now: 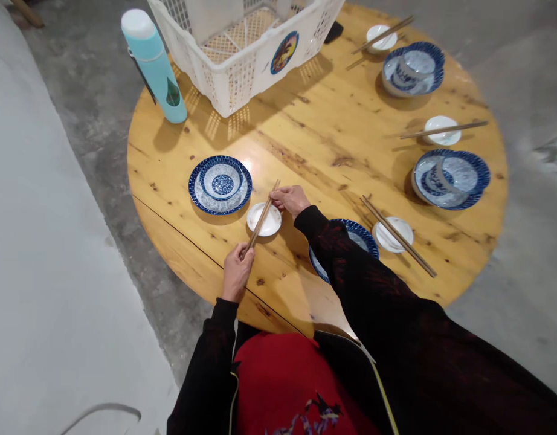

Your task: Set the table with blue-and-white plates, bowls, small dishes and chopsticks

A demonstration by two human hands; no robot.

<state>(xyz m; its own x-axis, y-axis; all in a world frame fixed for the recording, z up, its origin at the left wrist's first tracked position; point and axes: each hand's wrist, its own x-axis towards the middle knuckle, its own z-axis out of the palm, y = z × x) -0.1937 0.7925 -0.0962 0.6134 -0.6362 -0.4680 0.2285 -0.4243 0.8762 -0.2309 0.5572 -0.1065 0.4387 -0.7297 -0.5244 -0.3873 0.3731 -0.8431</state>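
Observation:
A pair of wooden chopsticks [261, 221] lies slantwise across a small white dish [271, 222]. My left hand [237, 272] pinches the near end of the pair. Around the far end close the fingertips of my right hand [289, 199], just beside the dish's rim. To the left of the dish, a small patterned bowl [221, 181] sits on a blue-rimmed plate [200, 199]. My right sleeve partly covers another blue-rimmed plate [321, 264].
More chopsticks [399, 235] rest on a white dish [382, 237] at right. Two further settings with stacked bowls [450, 180] line the round wooden table [305, 142]. A white plastic basket [242, 81] and a light-blue bottle [154, 66] stand at the back left.

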